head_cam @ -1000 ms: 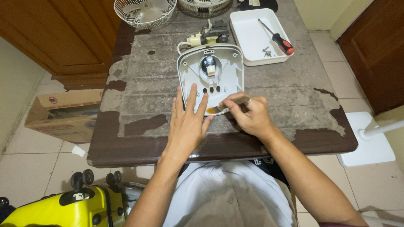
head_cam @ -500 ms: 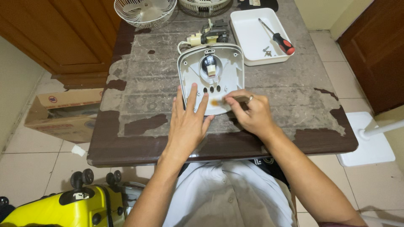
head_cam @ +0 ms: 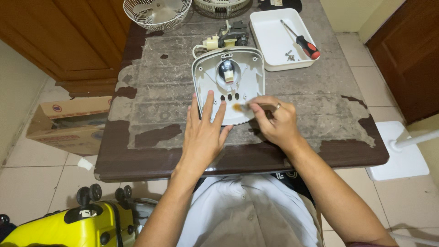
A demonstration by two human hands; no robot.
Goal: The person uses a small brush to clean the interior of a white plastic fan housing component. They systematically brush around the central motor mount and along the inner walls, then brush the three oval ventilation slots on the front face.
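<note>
A white plastic fan housing [head_cam: 208, 77] lies open side up on the worn table [head_cam: 151, 105], with a small motor part in its middle and three dark holes below it. My left hand [head_cam: 206, 132] lies flat, fingers spread, on the housing's near left edge. My right hand [head_cam: 274, 121] pinches a small brush with an orange-brown tip [head_cam: 238, 107] against the housing's near right inside. A ring is on one finger of that hand.
A white tray [head_cam: 274, 45] at the back right holds a red-handled screwdriver [head_cam: 304, 43] and screws. Wired fan parts [head_cam: 226, 36] sit behind the housing, a wire fan grille [head_cam: 157, 11] at the back left. Cardboard box [head_cam: 68, 123] and yellow machine [head_cam: 68, 226] are on the floor.
My right hand has shifted a little left along the housing's near edge with the brush. My left hand has stayed flat in place.
</note>
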